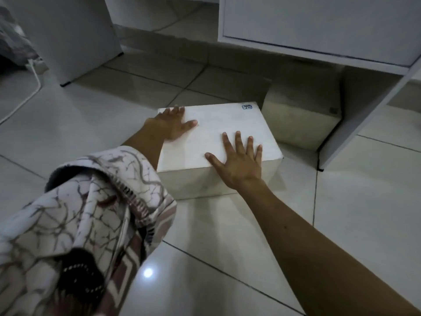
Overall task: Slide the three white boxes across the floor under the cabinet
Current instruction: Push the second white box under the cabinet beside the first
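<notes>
1. The nearest white box (218, 133) stood on the tiled floor (364, 201), in front of the cabinet (319, 26) and not under it; only its far right corner came near the cabinet's shadow.
2. A small dark stamp (247, 107) sat on the far right corner of its top face.
3. Your left hand (170, 125) lay flat on the top of this box, at the far left corner, with the fingers open and pointing away from you; the fingertips reached the far edge. It held nothing.
4. Your right hand (239, 160) lay flat on the same top face, at the near right part, with fingers spread wide; the heel of the palm hung over the near edge of the box. It also gripped nothing, it only pressed on the surface.
5. So the box was directly below both of your palms, between your two forearms.
6. A second box (300, 115) stood just beyond the first one on the right, touching or nearly touching it; I could not tell which. It was already in the shade below the cabinet, beside the cabinet's white side panel (364, 110).
7. Your left arm wore a patterned sleeve (91, 213), and your right forearm was bare.
8. At the far left, a white cable (29, 92) ran over the floor near another white furniture panel (75, 37).
</notes>
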